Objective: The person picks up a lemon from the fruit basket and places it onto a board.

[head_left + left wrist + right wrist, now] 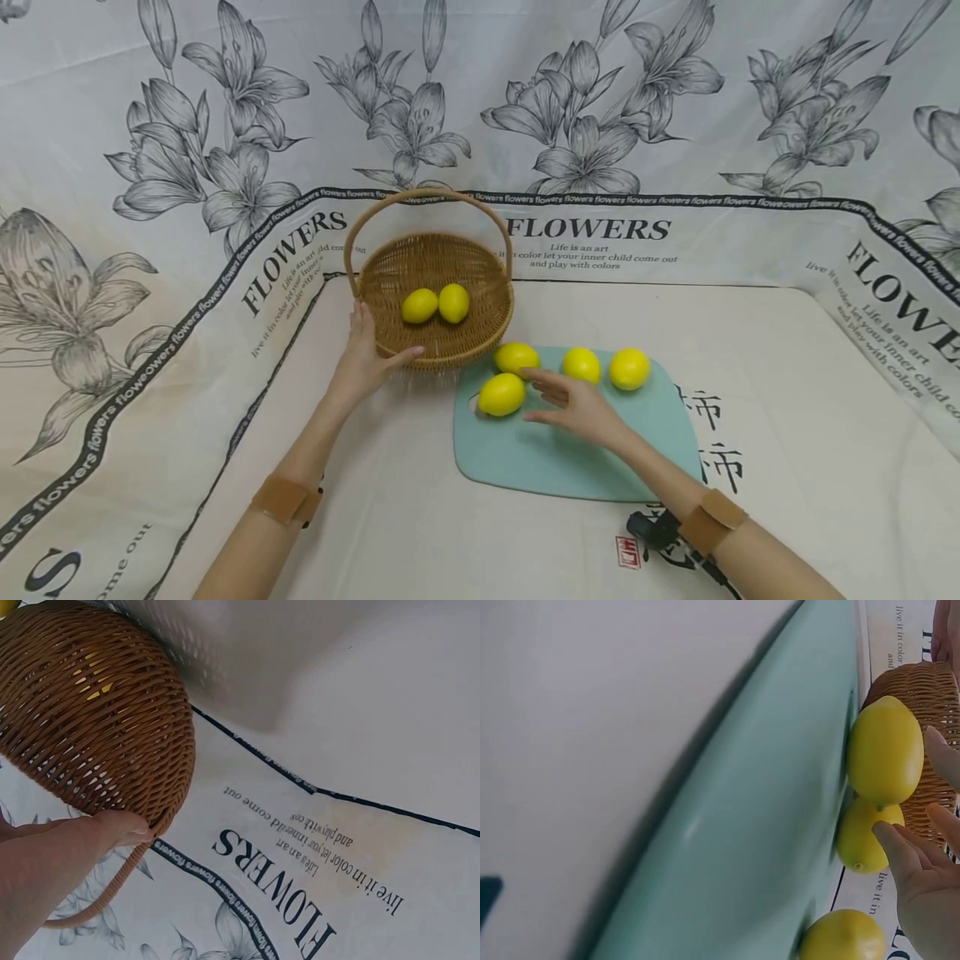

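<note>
My left hand (365, 354) rests against the left front of a brown wicker basket (480, 329), its fingers along the side and its thumb at the front rim. In the left wrist view, a fingertip touches the basket near the foot of its handle (112, 892). Two lemons (419, 306) lie inside. My right hand (581, 410) hovers above a pale green cutting board (525, 454), fingers and thumb apart with nothing between them. Its fingertips are near a back lemon (514, 358) and a front lemon (502, 395) at the board's left end.
Two more lemons, a middle one (581, 365) and a right one (629, 369), sit along the board's back edge. A white cloth (360, 517) with printed characters covers the table. Flower-printed fabric (480, 108) hangs behind the basket.
</note>
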### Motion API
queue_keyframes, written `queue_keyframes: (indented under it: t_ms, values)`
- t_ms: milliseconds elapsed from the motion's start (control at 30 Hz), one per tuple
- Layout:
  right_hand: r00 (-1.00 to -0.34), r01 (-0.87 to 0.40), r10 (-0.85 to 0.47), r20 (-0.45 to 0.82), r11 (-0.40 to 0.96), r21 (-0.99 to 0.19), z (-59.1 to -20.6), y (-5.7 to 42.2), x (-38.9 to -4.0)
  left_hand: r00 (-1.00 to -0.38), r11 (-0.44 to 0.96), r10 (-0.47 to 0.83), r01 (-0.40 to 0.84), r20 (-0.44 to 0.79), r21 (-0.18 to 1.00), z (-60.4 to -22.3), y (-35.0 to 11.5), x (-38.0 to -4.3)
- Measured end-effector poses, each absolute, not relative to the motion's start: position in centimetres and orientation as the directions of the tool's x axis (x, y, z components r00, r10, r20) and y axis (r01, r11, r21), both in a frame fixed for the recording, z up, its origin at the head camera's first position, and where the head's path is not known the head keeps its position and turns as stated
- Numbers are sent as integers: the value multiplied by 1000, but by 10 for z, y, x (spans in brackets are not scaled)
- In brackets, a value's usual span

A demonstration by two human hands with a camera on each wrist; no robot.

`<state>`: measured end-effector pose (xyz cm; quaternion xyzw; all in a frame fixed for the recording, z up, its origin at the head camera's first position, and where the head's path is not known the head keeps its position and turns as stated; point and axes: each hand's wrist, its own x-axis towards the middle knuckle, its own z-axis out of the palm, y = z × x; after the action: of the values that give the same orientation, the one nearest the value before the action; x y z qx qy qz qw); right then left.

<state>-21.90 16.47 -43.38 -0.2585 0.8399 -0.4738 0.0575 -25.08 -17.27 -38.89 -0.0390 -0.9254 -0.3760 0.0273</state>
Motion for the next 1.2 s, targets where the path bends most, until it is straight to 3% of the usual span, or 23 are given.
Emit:
queue_keyframes:
  t_ms: [233, 467, 833, 1200]
  values:
    - [-863, -373, -487, 133, 438, -818, -421, 160, -221, -995, 717, 47, 96, 89, 690, -394, -176, -254]
    - [-847, -441, -493, 199, 441, -782, -393, 153, -230, -993, 712, 40, 103, 107, 694, -398, -178, -257]
    - [-827, -512, -486, 283, 443, -736, -342, 118, -263, -994, 715, 40, 102, 105, 692, -399, -178, -256]
    - [-816, -535, -483, 318, 419, -734, -320, 79, -291, -993, 713, 43, 106, 108, 693, -396, -177, -256]
